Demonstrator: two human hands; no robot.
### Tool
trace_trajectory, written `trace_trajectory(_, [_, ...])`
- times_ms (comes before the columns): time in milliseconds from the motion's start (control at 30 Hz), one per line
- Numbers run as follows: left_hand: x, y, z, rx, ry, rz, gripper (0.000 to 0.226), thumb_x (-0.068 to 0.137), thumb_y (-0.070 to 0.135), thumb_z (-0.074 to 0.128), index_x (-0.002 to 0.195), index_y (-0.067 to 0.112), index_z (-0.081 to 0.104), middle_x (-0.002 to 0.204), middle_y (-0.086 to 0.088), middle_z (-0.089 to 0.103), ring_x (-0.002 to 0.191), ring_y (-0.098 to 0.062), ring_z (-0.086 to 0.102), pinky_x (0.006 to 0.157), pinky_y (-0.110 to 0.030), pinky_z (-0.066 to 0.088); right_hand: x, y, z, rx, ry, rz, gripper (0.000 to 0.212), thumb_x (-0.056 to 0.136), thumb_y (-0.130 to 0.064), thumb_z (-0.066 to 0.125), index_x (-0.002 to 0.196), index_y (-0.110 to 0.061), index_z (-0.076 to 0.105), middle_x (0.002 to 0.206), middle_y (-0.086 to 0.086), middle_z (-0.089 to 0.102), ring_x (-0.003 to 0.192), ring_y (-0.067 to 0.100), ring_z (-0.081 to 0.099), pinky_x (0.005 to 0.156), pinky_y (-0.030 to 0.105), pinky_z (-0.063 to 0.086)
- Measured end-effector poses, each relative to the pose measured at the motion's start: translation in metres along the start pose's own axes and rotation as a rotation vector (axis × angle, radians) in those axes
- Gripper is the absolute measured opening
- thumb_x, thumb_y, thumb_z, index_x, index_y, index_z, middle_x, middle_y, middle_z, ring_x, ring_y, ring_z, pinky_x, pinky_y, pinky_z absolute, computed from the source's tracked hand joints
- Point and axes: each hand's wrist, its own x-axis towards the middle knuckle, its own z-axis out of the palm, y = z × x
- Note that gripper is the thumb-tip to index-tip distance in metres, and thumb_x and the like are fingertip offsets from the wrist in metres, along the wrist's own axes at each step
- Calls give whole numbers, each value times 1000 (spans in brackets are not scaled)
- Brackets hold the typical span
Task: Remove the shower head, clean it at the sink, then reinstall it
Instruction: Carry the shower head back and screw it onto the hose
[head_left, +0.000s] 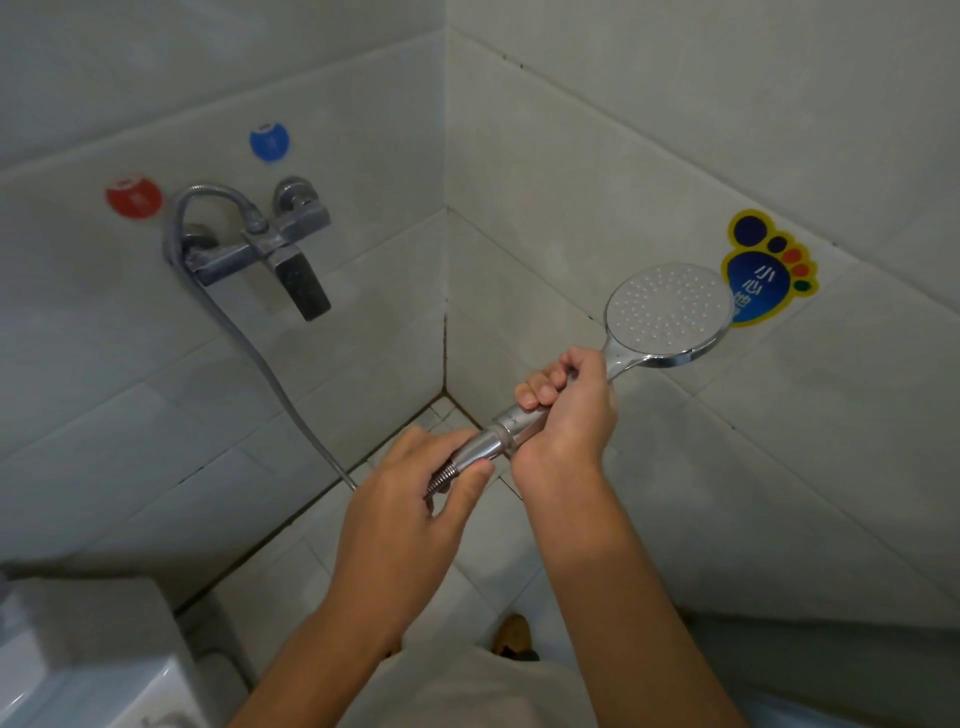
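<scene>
Between both hands (566, 410), shower head (667, 312)

The shower head (670, 312) covers the lower left of the foot sticker (769, 265), so its lettering is only partly readable. The handle's middle lies hidden inside the right hand (566, 405). The left hand (415, 493) conceals the hose (244, 332) where it meets the connector nut (480, 444). At lower left, a white fixture (88, 654) is cut off by the frame edge. Labels on the red dot (134, 196) and blue dot (269, 141) are too blurred to read.
</scene>
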Motion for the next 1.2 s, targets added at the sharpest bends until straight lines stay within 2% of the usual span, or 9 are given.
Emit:
trace_trajectory(200, [-1, 3, 2, 32, 11, -11, 28, 86, 51, 53, 112, 42, 59, 90, 21, 56, 76, -2, 53, 59, -13, 37, 0, 2, 0, 13, 0, 10, 20, 86, -7, 50, 72, -16, 38, 52, -4, 34, 38, 10, 29, 35, 22, 29])
trace_trajectory(300, [-3, 4, 4, -26, 10, -65, 31, 90, 62, 40, 96, 38, 59, 81, 15, 57, 72, -5, 54, 58, -16, 37, -1, 5, 1, 1, -10, 9, 21, 86, -6, 49, 71, -16, 39, 52, -4, 34, 37, 10, 29, 34, 22, 29])
trace_trajectory(433, [-2, 6, 3, -53, 12, -95, 35, 94, 54, 34, 75, 31, 53, 64, 6, 50, 59, -11, 49, 52, -22, 36, -4, 5, 1, -9, -21, 9, 22, 87, -6, 49, 70, -15, 39, 51, -5, 34, 37, 9, 29, 34, 21, 29])
trace_trajectory(633, [-3, 4, 2, -5, 15, -87, 10, 91, 39, 57, 93, 33, 50, 81, 15, 53, 69, -7, 53, 55, -22, 39, -5, 5, 2, 16, -18, 9, 21, 88, -7, 49, 72, -15, 39, 52, -4, 34, 37, 9, 29, 34, 21, 29])
trace_trajectory(733, [-3, 3, 3, -36, 17, -94, 24, 86, 31, 67, 95, 35, 46, 86, 15, 51, 69, -5, 51, 54, -21, 38, -6, 5, 3, 18, -18, 20, 21, 87, -7, 50, 72, -16, 39, 52, -4, 34, 37, 9, 29, 34, 22, 29])
trace_trajectory(867, [-4, 5, 2, -5, -8, -59, 31, 87, 60, 40, 104, 36, 49, 92, 13, 47, 74, -6, 51, 57, -22, 42, -7, 5, 4, 10, -24, -4, 20, 88, -7, 49, 73, -15, 39, 52, -4, 34, 37, 10, 28, 34, 21, 28])
trace_trajectory(967, [-2, 7, 2, 24, -2, -64, 45, 94, 61, 23, 88, 31, 56, 85, 11, 44, 79, -9, 50, 59, -23, 41, -8, 5, 4, -3, -18, -3, 20, 87, -7, 50, 73, -14, 39, 52, -4, 34, 37, 10, 28, 35, 22, 28])
trace_trajectory(1100, [-1, 5, 2, 42, 44, -46, 29, 90, 53, 44, 97, 30, 59, 92, 16, 41, 79, -7, 52, 55, -25, 47, -7, 6, 4, 3, -8, 1, 20, 87, -6, 49, 72, -15, 38, 51, -4, 34, 37, 10, 28, 34, 21, 28])
trace_trajectory(1200, [-2, 5, 1, 42, 47, -37, 22, 84, 43, 60, 104, 34, 56, 94, 16, 38, 75, -4, 49, 52, -21, 42, -6, 5, 3, 26, -18, 22, 21, 87, -6, 49, 72, -16, 38, 51, -5, 34, 36, 9, 29, 34, 21, 29])
